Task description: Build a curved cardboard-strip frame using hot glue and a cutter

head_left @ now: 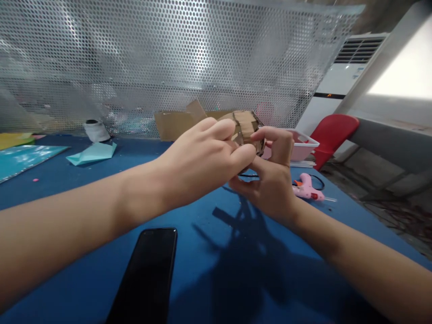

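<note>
Above the blue table, a small rounded brown cardboard piece (245,122) with dark edges is held up between both hands. My left hand (211,148) is closed, its curled fingers and thumb pressed against the near left side of the piece. From the right, my right hand (272,173) grips the piece with bent fingers, thumb below. The fingers cover much of its lower part, so its full shape is hidden. To the right of my right hand lies a pink hot glue gun (308,188) with an orange trigger and a clear glue stick.
A black phone (146,274) lies at the front of the blue table (199,252). Behind the hands are a cardboard box (172,125) and a pink-white basket (302,146). Folded teal paper (92,153) and a white roll (96,131) sit left. A red chair (334,135) stands right.
</note>
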`<action>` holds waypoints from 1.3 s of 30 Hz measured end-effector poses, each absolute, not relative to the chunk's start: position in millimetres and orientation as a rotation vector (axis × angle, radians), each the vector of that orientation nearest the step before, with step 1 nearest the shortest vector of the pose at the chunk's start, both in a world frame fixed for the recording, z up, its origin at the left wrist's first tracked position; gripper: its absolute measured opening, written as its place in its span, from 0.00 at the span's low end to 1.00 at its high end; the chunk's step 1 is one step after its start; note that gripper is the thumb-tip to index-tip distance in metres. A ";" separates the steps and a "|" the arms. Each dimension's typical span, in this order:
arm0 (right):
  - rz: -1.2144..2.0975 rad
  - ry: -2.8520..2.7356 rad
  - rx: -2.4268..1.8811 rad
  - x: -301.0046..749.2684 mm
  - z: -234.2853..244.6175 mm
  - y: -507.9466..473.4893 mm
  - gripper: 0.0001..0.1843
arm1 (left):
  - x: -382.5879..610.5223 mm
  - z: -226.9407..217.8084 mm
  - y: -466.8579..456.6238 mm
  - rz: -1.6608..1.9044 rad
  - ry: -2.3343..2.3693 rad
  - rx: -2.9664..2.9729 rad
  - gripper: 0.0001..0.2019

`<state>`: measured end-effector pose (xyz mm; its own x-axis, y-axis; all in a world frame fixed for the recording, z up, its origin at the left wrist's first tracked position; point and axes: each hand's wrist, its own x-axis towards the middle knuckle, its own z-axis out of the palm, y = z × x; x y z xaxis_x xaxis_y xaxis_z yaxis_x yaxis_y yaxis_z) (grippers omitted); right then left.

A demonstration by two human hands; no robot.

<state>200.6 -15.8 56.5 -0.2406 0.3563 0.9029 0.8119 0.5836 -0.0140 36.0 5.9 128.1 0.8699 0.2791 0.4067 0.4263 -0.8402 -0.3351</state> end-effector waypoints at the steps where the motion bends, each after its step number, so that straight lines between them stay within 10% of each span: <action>1: -0.558 -1.831 -0.965 200.9 57.1 -15.6 0.08 | 36.2 130.6 6.3 -0.493 -0.507 -2.634 0.11; 16: -0.094 -1.735 -0.997 210.5 49.6 -5.7 0.01 | 19.2 68.5 -4.1 -1.187 -1.173 -3.010 0.12; 26: 0.058 -1.770 -1.002 206.3 38.6 -15.9 0.02 | 34.0 50.6 -7.3 -2.397 -1.526 -3.323 0.08; 39: -0.198 -1.832 -0.889 190.4 28.1 -30.5 0.09 | 17.7 27.5 -11.6 -2.494 -1.673 -3.150 0.13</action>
